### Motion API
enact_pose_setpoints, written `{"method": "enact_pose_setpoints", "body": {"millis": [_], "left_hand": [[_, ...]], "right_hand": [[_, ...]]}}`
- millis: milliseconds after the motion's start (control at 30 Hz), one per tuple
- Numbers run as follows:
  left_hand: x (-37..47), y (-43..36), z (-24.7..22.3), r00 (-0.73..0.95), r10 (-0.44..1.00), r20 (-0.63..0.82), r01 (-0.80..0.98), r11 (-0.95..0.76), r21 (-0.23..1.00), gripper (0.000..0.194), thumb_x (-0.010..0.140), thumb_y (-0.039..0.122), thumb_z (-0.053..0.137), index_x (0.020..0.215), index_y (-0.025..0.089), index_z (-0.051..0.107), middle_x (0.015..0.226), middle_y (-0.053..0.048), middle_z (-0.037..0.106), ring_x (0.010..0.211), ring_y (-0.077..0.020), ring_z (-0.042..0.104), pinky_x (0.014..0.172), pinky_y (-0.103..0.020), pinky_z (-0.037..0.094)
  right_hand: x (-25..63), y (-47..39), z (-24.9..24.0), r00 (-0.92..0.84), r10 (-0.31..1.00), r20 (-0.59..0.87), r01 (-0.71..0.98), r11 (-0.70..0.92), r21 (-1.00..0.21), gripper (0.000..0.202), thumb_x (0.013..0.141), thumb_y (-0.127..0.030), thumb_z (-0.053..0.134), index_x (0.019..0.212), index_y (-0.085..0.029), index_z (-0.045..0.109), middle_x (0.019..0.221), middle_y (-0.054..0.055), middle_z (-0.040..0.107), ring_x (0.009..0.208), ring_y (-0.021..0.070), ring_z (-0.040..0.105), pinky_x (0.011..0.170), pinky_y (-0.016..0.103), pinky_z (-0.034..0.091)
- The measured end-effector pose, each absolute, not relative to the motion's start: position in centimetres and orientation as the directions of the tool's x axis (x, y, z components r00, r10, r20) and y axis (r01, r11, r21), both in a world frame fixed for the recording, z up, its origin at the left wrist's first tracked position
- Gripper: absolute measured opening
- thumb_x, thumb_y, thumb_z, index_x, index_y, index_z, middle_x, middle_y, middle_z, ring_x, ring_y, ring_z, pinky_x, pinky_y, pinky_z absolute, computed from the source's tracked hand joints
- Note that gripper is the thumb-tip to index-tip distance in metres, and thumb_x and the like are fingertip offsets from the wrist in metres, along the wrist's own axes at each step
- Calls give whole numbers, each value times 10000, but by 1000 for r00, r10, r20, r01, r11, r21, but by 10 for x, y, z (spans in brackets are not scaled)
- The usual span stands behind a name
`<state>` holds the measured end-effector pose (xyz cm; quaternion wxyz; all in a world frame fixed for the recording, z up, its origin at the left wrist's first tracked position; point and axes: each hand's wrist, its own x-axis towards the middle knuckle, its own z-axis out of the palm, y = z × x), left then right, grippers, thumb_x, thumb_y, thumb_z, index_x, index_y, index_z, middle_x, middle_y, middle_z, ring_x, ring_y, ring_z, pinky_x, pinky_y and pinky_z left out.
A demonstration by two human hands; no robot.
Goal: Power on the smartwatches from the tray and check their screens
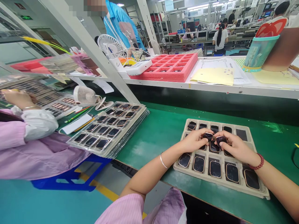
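Note:
Both hands are raised over a beige tray [255, 189] whose pockets hold several dark, rounded-square watch-like pieces with gold-coloured rims. Between thumb and fingers, my left hand [195, 140] grips one such dark piece [207, 136]. A second dark piece [220, 140] is pinched in my right hand [238, 147], close beside the first. The middle rows of the tray are partly hidden by my hands. Along the tray's near row, pieces lie flat in their pockets, one of them a large dark piece [215, 169] in the middle.
Left of the tray, a stack of clear trays [108, 127] with similar pieces stands on the green table [158, 124]. A white fan [85, 95] is behind it. A co-worker's hand [18, 99] is at far left. A shelf above holds a red foam tray [187, 70] and a cup [259, 53].

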<state>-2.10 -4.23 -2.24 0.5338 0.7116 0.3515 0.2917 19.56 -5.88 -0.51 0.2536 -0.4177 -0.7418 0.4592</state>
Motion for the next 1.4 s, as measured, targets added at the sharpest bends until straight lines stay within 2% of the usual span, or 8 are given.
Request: {"method": "enact_pose_setpoints", "body": {"millis": [600, 1400], "left_hand": [[-21, -42, -24, 585, 810, 42, 164, -169, 972, 411, 797, 107, 473, 1201, 166, 519, 1012, -81, 638, 757, -131, 629, 722, -288, 517], [-21, -42, -24, 585, 810, 48, 166, -178, 970, 422, 798, 112, 473, 1214, 172, 517, 996, -77, 629, 780, -141, 628, 739, -298, 515]], "right_hand": [[196, -59, -4, -522, 852, 25, 394, 267, -880, 254, 865, -216, 472, 1105, -217, 557, 944, 57, 642, 767, 195, 613, 661, 320, 504], [197, -58, -6, -532, 847, 14, 388, 259, -885, 257, 882, -208, 458, 1127, -216, 535, 978, 68, 624, 837, 213, 615, 702, 346, 514]]}}
